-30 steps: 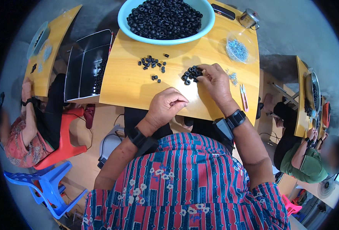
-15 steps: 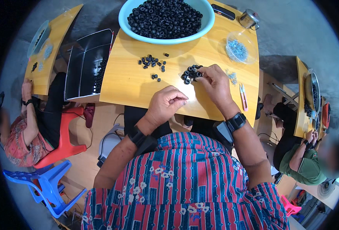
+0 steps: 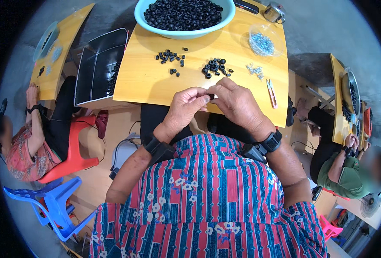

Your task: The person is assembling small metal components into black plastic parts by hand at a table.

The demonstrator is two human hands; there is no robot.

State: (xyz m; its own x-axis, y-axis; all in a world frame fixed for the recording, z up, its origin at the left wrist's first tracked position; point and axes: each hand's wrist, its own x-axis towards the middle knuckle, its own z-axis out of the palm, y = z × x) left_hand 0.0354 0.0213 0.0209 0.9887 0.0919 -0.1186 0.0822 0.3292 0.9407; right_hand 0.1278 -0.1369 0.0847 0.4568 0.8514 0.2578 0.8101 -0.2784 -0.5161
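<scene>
1. The left hand (image 3: 182, 110) and right hand (image 3: 240, 106) meet at the near edge of the bench (image 3: 141, 81).
2. Their fingers are pinched almost closed, tip to tip, with one small dark bit (image 3: 211, 97) between them. The fingers hide much of it, so I cannot tell which way it faces.
3. Just past the fingers is a loose pile of black rings (image 3: 214, 65). Farther off, to the left, are black tubes (image 3: 169, 56).
4. To the right of the fingers lie snips (image 3: 272, 93) and clear bits (image 3: 255, 71).
5. The dark bit could slip, because it is small and only the tips hold it. It could drop to the floor (image 3: 119, 122), because the fingers are so near the edge.
6. If the fingers bump the rings, the round ones could roll away.
7. If the right hand swings out, it could knock the snips.
</scene>
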